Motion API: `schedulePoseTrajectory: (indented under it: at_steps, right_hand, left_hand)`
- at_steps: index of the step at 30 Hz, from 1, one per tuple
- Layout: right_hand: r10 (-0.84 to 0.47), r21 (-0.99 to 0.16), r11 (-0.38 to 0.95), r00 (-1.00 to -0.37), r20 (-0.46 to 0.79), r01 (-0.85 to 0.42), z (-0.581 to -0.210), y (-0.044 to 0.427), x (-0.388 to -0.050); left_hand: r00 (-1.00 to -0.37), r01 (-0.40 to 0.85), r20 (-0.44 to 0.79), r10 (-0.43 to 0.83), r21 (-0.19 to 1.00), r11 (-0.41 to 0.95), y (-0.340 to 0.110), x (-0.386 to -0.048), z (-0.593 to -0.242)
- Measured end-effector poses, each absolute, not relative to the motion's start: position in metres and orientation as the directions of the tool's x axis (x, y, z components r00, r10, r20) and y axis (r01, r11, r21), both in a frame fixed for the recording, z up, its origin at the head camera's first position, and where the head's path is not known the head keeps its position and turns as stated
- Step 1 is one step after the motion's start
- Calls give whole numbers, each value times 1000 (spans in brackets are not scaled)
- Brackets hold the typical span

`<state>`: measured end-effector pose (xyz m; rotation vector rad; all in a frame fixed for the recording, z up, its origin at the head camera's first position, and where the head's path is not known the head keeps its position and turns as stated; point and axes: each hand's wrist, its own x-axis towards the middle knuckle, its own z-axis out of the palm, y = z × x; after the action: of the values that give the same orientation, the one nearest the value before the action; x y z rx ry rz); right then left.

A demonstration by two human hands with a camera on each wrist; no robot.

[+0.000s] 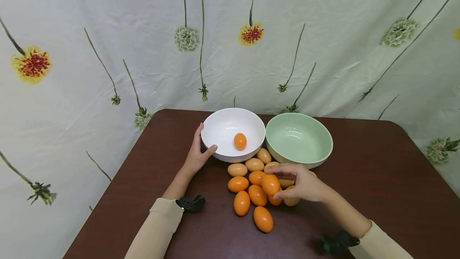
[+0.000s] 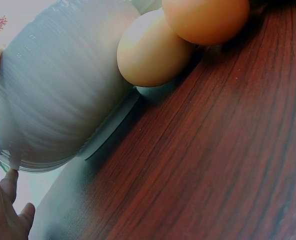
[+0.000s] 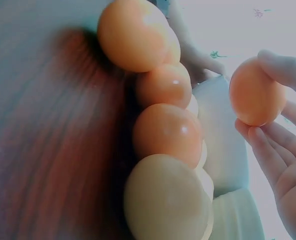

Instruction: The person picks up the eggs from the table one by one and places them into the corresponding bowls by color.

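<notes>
My left hand (image 1: 197, 156) touches the left side of a white bowl (image 1: 219, 139), thumb at the rim and fingers spread along the wall. One orange egg (image 1: 240, 141) lies inside that bowl. Between thumb and fingertips, my right hand (image 1: 305, 183) pinches another orange egg (image 1: 270, 184); the right wrist view shows this held egg (image 3: 257, 92) clear of those below. Underneath and to its left lie several orange eggs (image 1: 242, 203) on the table. Several tan eggs (image 1: 254, 164) sit closer to the bowls, some partly hidden by my right hand.
A pale green bowl (image 1: 299, 139) stands right beside the white one, with nothing visible inside. Both are near the far edge of the dark brown table (image 1: 377, 163). A flower-printed cloth (image 1: 223, 63) hangs behind.
</notes>
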<state>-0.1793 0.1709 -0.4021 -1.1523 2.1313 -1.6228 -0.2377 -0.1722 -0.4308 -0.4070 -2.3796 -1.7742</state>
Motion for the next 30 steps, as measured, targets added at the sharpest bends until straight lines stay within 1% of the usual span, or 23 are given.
schedulePoseTrajectory:
  at_steps: [2, 5, 8, 17, 19, 25, 27, 30]
  right_hand:
    - [-688, -889, 109, -679, 256, -445, -399, 168, -182]
    - [-686, -880, 123, -680, 258, -459, -396, 164, -187]
    - [-689, -879, 103, -670, 275, -466, -396, 160, -193]
    - [-684, -879, 101, -674, 279, -466, -388, 149, -204]
    - [-676, -882, 112, -686, 270, -457, -385, 146, -206]
    - [-636, -916, 165, -750, 183, -364, -379, 138, -212]
    - [-630, -923, 168, -758, 170, -346, -378, 135, -214]
    - [-633, -922, 160, -753, 178, -352, -378, 130, -218]
  left_hand:
    - [-953, 299, 273, 128, 917, 265, -172, -238, -431]
    - [-953, 301, 276, 127, 917, 263, -173, -237, -432]
    - [-952, 303, 279, 128, 916, 263, -174, -237, -432]
    - [-953, 301, 277, 126, 917, 262, -174, -237, -434]
    - [-953, 301, 277, 125, 916, 265, -174, -237, -434]
    - [-952, 304, 279, 128, 917, 257, -173, -237, -432]
    - [-951, 304, 280, 129, 918, 253, -173, -237, -432]
    - [-951, 305, 281, 129, 918, 252, -173, -238, -432]
